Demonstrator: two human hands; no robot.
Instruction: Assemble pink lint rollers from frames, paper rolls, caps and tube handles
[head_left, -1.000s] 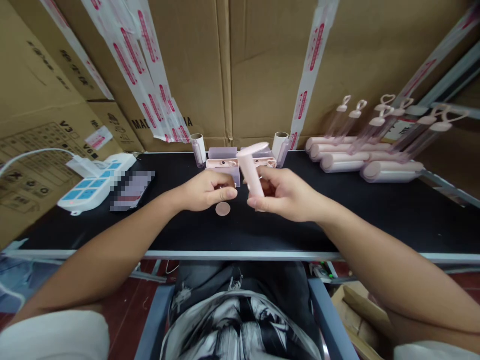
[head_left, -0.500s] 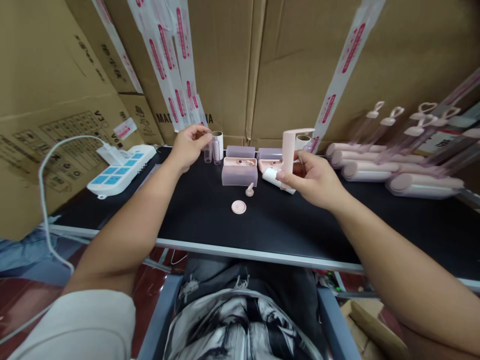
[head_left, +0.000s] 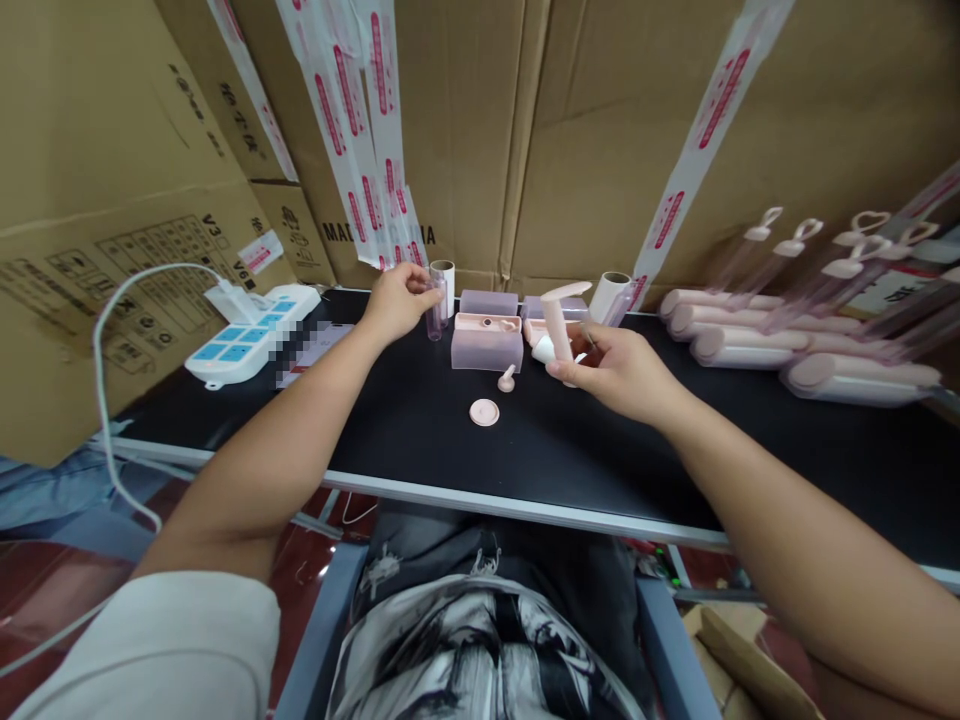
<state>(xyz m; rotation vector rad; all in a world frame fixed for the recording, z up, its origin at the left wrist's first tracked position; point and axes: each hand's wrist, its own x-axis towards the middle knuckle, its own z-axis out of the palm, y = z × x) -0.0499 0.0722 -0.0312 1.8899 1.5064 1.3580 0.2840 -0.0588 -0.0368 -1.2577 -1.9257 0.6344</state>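
Left hand (head_left: 401, 300) has moved to a clear tube (head_left: 435, 322), grip unclear; right grip (head_left: 630, 368) clasps a pink piece (head_left: 556, 328).

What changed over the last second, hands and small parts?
Left hand went back and left, from beside the pink disc to a clear tube; grip unclear. A small pink knob now shows behind the disc, where that hand was; put down or just uncovered, can't tell. Right hand shifted slightly right, still holding the pink T-shaped piece. Power strip and purple box: unchanged.
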